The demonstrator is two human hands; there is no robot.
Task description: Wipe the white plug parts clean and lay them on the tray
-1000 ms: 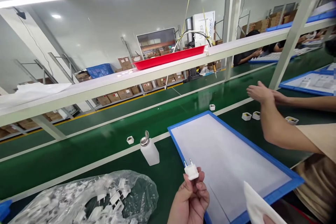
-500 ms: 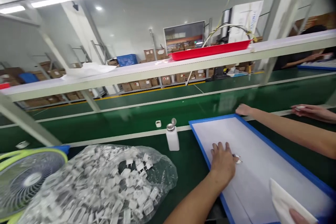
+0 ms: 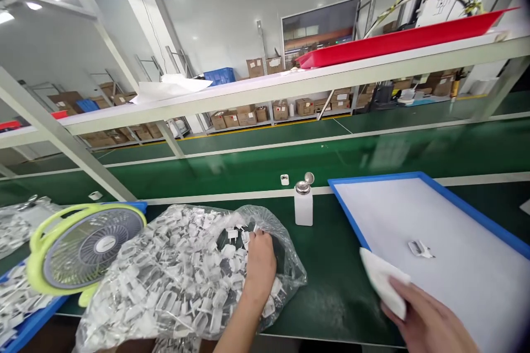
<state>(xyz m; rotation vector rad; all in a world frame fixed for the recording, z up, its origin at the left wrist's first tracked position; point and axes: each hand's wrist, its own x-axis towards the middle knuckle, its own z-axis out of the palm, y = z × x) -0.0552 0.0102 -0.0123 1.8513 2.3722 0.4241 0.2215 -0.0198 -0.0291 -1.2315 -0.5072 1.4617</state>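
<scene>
My left hand (image 3: 261, 259) reaches into the opening of a clear plastic bag (image 3: 296, 273), its fingers closed on a white plug piece (image 3: 255, 228) among many similar pieces. The bag is heaped with white plug pieces (image 3: 165, 270), some showing two pins. My right hand (image 3: 426, 314) grips a folded white cloth (image 3: 383, 278) over the near left edge of a blue-rimmed tray (image 3: 350, 212). One white plug piece (image 3: 419, 249) lies on the tray's white lining, beyond the cloth.
A white pump bottle (image 3: 303, 207) with its metal lid up stands between bag and tray. Left of the bag is a green-rimmed fan (image 3: 89, 248). Another blue tray (image 3: 41, 317) holds white pieces. A shelf with a red tray (image 3: 397, 38) spans above the green bench.
My left hand has moved from the tray to the bag, leaving a plug piece on the tray. The view has turned left. Another person's arms at the right are out of sight.
</scene>
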